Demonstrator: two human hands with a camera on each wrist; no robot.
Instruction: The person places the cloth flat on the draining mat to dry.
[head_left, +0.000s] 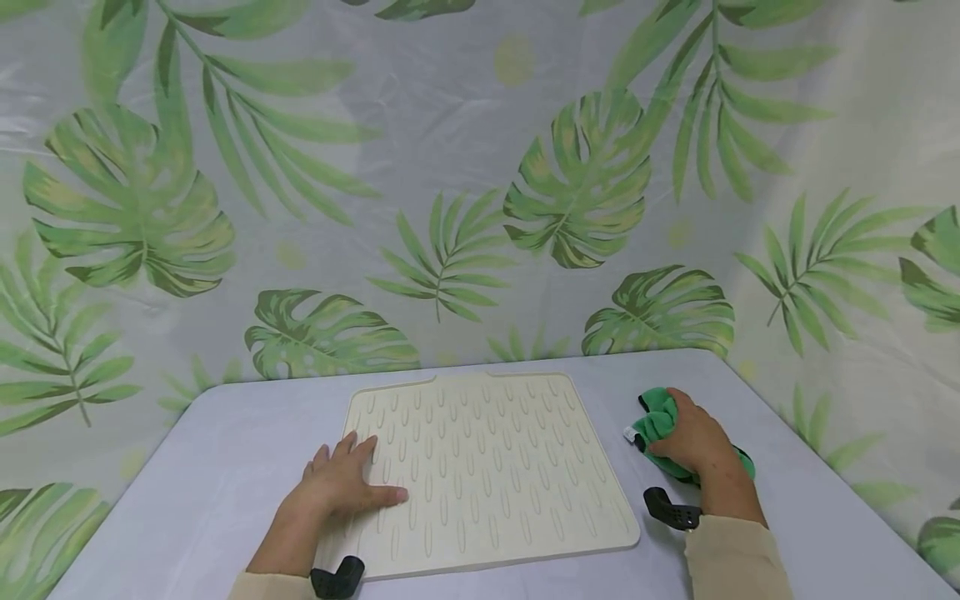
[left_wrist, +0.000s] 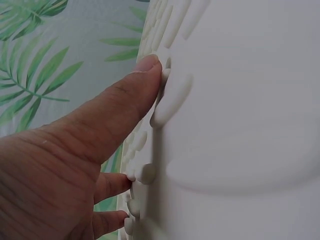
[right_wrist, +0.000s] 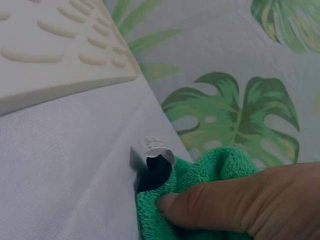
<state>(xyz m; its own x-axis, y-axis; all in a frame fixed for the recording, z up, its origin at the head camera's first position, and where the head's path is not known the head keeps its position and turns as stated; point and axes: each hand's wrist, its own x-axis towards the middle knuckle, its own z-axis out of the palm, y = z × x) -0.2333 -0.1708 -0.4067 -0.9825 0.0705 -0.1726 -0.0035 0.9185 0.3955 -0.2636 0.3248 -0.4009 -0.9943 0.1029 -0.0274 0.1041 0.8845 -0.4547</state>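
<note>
A cream mat with rows of raised oblong ridges lies flat on the white-covered table. My left hand rests on its left side, fingers spread; in the left wrist view the thumb touches the ridged surface. To the right of the mat, my right hand grips a crumpled green cloth on the table. The right wrist view shows the thumb pressing into the green terry cloth, beside its white label and dark edging. The fingers beneath are hidden there.
The white tablecloth surrounds the mat, and the table's right edge runs just beyond the cloth. Behind stands a pale curtain printed with green leaves. A black wrist device sits at each sleeve.
</note>
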